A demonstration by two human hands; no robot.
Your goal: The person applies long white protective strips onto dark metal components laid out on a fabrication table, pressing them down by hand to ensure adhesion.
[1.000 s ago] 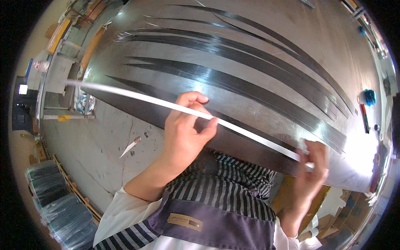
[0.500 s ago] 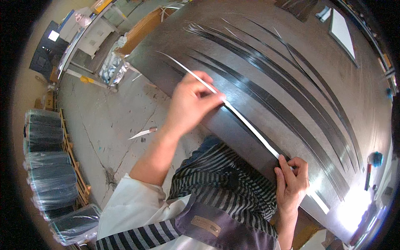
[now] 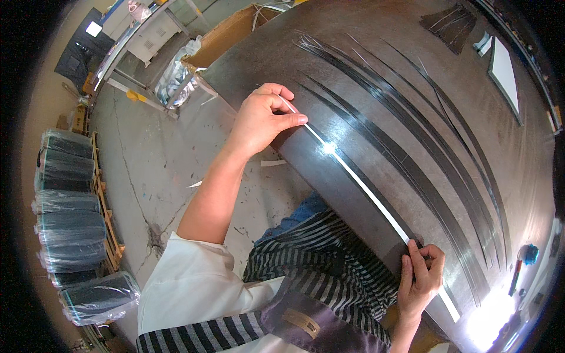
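Left of black strips (image 3: 401, 165) on the desk (image 3: 259, 65), the left hand (image 3: 258, 122) and, nearer, the right hand (image 3: 422, 275) both pinch a white strip (image 3: 371, 193) between their fingers (image 3: 293, 120).

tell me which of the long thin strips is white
The white strip is the one held by the left hand and right hand; the other long strips are black.

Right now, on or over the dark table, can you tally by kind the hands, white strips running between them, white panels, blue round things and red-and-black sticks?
Hands: 2 (left hand, right hand)
White strip: 1
White panel: 1
Blue round thing: 1
Red-and-black stick: 1
Total: 6
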